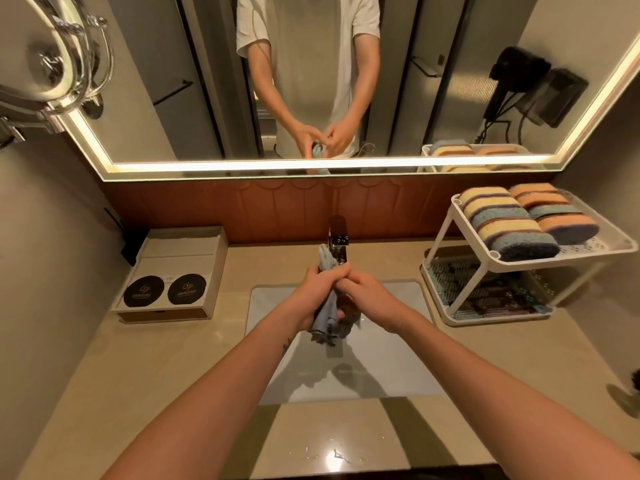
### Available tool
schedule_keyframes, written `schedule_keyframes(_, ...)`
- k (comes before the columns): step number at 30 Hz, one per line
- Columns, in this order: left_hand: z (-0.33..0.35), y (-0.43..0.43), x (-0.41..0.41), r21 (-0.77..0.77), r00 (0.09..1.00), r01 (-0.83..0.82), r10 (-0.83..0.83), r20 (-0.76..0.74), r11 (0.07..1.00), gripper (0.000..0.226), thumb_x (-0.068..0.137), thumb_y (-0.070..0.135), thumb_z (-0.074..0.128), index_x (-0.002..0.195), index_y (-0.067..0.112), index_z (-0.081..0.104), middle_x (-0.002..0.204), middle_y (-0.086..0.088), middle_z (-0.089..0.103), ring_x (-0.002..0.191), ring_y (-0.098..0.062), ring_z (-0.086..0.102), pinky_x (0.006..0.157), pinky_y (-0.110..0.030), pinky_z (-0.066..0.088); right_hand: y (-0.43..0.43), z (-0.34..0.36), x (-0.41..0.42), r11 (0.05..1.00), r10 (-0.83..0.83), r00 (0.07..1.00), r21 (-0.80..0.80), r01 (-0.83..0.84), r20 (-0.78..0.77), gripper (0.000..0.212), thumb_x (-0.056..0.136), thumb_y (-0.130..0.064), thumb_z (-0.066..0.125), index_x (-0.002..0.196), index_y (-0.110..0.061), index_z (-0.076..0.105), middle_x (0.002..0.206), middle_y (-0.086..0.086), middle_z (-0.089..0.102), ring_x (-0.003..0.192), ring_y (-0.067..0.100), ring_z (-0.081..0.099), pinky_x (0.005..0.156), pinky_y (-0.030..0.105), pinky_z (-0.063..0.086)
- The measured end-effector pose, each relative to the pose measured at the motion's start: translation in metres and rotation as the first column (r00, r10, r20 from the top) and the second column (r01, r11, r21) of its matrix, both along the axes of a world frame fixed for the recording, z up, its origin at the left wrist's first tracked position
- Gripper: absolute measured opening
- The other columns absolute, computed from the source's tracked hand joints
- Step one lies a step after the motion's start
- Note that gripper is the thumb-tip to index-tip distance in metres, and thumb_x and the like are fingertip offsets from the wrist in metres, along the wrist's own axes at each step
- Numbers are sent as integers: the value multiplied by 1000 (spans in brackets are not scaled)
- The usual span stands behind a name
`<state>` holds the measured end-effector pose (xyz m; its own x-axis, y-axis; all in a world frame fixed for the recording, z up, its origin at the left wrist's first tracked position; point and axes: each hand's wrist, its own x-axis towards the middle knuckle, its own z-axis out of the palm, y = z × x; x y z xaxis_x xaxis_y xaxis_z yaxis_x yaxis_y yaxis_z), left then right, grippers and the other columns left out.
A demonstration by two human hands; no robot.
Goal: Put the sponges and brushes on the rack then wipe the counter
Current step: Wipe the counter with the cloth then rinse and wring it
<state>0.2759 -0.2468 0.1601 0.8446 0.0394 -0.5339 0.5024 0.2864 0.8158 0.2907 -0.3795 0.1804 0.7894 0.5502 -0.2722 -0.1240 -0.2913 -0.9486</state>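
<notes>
Above the sink (384, 362), left hand (317, 293) and right hand (371, 295) grip cloth (326, 315).

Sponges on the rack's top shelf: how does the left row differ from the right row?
The left row is mostly yellow with one blue sponge; the right row is mostly orange with one blue. The left row reaches nearer the front of the rack; the right row stops further back. Both stand on edge, packed tight, showing dark scouring layers.
</notes>
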Motion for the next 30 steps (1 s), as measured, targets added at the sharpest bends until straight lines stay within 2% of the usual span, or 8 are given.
schedule_keyframes(4, -7, 16, -2, -124, 991, 104, -114, -75, 987, 34, 96, 32, 47, 91, 7, 69, 77, -16, 66, 63, -30, 63, 63, -35, 52, -11, 6, -8, 985, -36, 945, 149, 88, -326, 46, 98, -7, 33, 139, -18, 49, 102, 21, 71, 85, 34, 72, 74, 39, 61)
schedule_keyframes(7, -10, 18, 1, -162, 976, 186, -201, -81, 969, 40, 93, 32, 45, 107, 4, 71, 105, -23, 69, 87, -36, 66, 88, -45, 51, -28, 0, -8, 970, -225, 957, 53, 238, -185, 37, 96, -2, 35, 121, -8, 61, 105, 26, 71, 83, 36, 70, 79, 51, 58)
schedule_keyframes(9, -6, 10, 3, -156, 953, 277, -292, -83, 948, 42, 94, 29, 44, 116, 2, 68, 116, -25, 68, 98, -37, 66, 97, -46, 50, -42, -4, -9, 929, -369, 928, -16, 370, 40, 29, 101, -9, 39, 111, -11, 67, 93, 15, 72, 75, 25, 66, 68, 42, 55)
schedule_keyframes(13, 7, -13, 6, -48, 897, 425, -427, -111, 904, 31, 97, 25, 46, 109, 4, 66, 101, -20, 73, 81, -31, 70, 78, -36, 56, -76, -11, -5, 902, -303, 864, -172, 396, 403, 28, 101, -38, 54, 126, -29, 65, 112, -10, 65, 102, 6, 60, 82, 22, 50)
schedule_keyframes(16, 14, -35, 8, -1, 847, 520, -515, -131, 854, 31, 98, 25, 45, 105, 4, 66, 96, -16, 75, 78, -28, 70, 74, -33, 56, -95, -16, -6, 937, -226, 929, -196, 290, 292, 38, 95, -51, 61, 126, -29, 66, 117, -10, 68, 109, 5, 62, 95, 35, 54)
schedule_keyframes(19, 17, -59, 12, -3, 804, 584, -578, -137, 812, 31, 98, 27, 46, 105, 5, 66, 95, -15, 75, 78, -28, 71, 78, -34, 55, -114, -22, -6, 932, -278, 915, -148, 330, 294, 26, 92, -50, 66, 105, -27, 72, 100, -4, 73, 96, 15, 70, 90, 45, 57)
schedule_keyframes(25, 10, -119, 26, 7, 703, 706, -699, -128, 709, 31, 100, 32, 55, 118, 8, 65, 107, -16, 75, 90, -27, 73, 83, -37, 60, -181, -29, -6, 855, -481, 832, -63, 515, 276, 14, 95, -31, 68, 99, -17, 70, 92, 1, 72, 85, 10, 67, 75, 27, 53)
schedule_keyframes(30, -13, -186, 35, 395, 582, 773, -802, -131, 497, 47, 91, 24, 73, 133, 15, 53, 121, -11, 65, 109, -26, 66, 97, -38, 57, -253, -44, -8, 786, -604, 779, -39, 617, 170, 14, 99, -30, 62, 105, -18, 66, 93, 0, 72, 84, 10, 70, 65, 19, 56)
